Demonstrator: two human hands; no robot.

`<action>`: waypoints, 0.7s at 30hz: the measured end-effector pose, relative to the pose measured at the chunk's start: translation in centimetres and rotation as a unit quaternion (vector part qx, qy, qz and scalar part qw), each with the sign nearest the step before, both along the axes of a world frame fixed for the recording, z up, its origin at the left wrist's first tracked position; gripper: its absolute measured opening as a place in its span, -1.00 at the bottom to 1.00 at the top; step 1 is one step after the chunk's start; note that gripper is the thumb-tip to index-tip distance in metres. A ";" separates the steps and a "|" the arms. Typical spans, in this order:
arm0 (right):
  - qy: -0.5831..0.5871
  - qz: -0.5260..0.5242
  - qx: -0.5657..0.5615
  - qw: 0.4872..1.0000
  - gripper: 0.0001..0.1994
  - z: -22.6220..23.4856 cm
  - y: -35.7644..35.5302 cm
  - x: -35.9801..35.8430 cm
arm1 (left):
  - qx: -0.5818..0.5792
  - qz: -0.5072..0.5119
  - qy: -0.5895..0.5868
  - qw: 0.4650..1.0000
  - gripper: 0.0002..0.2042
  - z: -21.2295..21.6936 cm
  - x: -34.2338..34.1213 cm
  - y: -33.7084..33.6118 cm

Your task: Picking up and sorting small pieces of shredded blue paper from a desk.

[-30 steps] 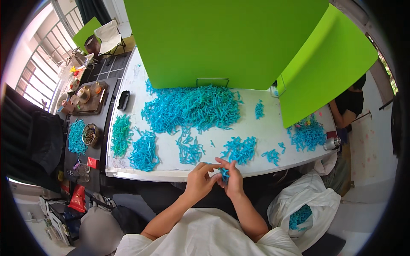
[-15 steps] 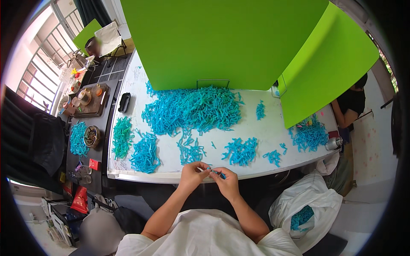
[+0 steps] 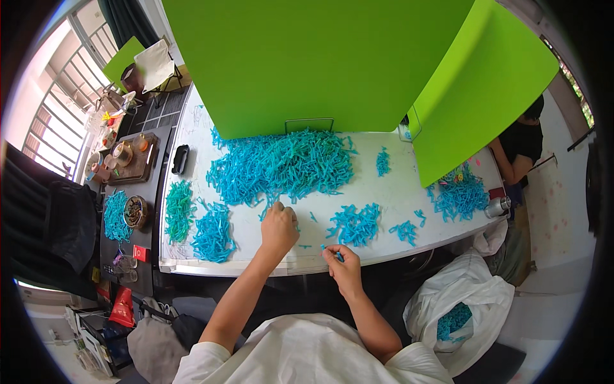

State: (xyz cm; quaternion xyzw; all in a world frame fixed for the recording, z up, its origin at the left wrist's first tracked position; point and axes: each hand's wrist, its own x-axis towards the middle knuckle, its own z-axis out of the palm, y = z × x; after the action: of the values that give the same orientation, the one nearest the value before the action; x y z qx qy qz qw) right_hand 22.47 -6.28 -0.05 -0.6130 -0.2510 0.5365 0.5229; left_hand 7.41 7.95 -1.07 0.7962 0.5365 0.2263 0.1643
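Observation:
My left hand (image 3: 279, 228) reaches over a small heap of blue pieces just in front of the large pile (image 3: 281, 168) of blue and teal plastic pieces. Its fingers are curled downward, and what they grip, if anything, is hidden. Near the table's front edge, my right hand (image 3: 343, 267) is closed in a pinch on a small blue plastic piece (image 3: 324, 248). To its upper right lies a loose heap of blue pieces (image 3: 355, 224). A single piece (image 3: 306, 246) rests on the white tabletop between my hands.
Green panels (image 3: 313, 64) stand behind the large pile. Further heaps, one green (image 3: 180, 208), one blue (image 3: 214, 233), lie at left. A black tray (image 3: 181, 159) sits near the left edge, a metal can (image 3: 497, 207) at right. A white sack (image 3: 486, 307) stands below; another person (image 3: 518, 153) sits at right.
My hands have parted. The left one has moved forward from the table edge onto the small heap; the right one stays near the edge, slightly lower and further right.

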 end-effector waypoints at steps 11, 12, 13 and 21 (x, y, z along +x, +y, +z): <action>0.120 0.010 -0.015 0.993 -0.81 0.6 1.8 -2.2 | -0.315 0.093 -0.424 0.844 -0.87 -0.8 -4.3 -2.1; 0.129 0.008 -0.013 0.992 -0.81 0.5 1.9 -2.4 | -0.323 0.117 -0.452 0.823 -0.88 -0.4 -4.4 -2.5; 0.137 0.005 -0.011 0.990 -0.81 0.5 2.0 -2.6 | -0.332 0.139 -0.480 0.800 -0.88 -0.1 -4.4 -2.8; 0.152 -0.004 0.003 0.988 -0.83 2.1 2.6 -4.0 | -0.337 0.104 -0.598 0.720 -0.88 1.5 -4.0 -6.9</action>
State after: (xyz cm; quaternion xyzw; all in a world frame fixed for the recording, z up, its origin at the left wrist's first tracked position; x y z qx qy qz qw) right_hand 18.42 -3.71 2.00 -0.5242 -0.1676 0.6205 0.5586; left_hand 3.38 1.03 0.39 0.3265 0.4470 0.4749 0.6841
